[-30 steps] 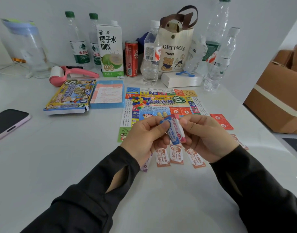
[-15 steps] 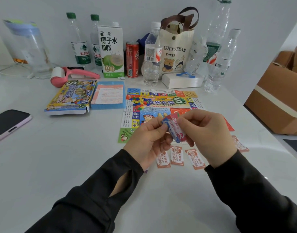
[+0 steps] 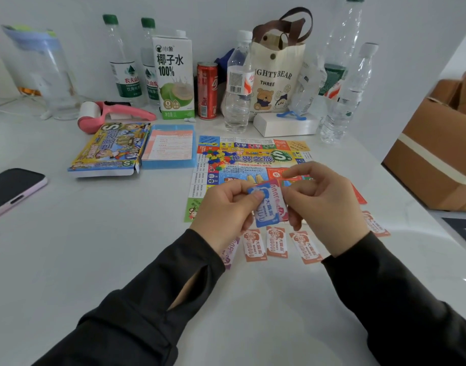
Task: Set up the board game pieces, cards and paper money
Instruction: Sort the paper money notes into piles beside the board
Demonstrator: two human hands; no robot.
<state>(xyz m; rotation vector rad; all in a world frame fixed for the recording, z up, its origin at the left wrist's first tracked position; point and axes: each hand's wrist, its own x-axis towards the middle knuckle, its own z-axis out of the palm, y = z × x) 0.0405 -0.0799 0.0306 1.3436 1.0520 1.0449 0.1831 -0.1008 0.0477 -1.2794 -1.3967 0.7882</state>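
Note:
A small stack of paper money (image 3: 268, 207), blue note on top and pink behind, is held above the table between both hands. My left hand (image 3: 224, 210) pinches its upper left corner with the thumb. My right hand (image 3: 324, 204) pinches its right edge. The colourful game board (image 3: 242, 157) lies flat behind them, with a heap of small plastic pieces (image 3: 218, 156) on it. Three orange notes (image 3: 276, 243) lie in a row below my hands, a purple note (image 3: 230, 250) peeks from under my left wrist, and another orange note (image 3: 375, 225) lies to the right.
The game box (image 3: 110, 149) and a blue tray with an instruction sheet (image 3: 169, 146) lie left of the board. A phone (image 3: 11, 188) sits at the far left. Bottles, a carton (image 3: 175, 77), a can (image 3: 207, 91) and a tote bag (image 3: 278, 75) line the wall. A cardboard box (image 3: 437, 154) stands right.
Both hands have turned the stack so the blue note faces me more squarely. My left thumb now presses its top corner, and the hands sit a little further from me.

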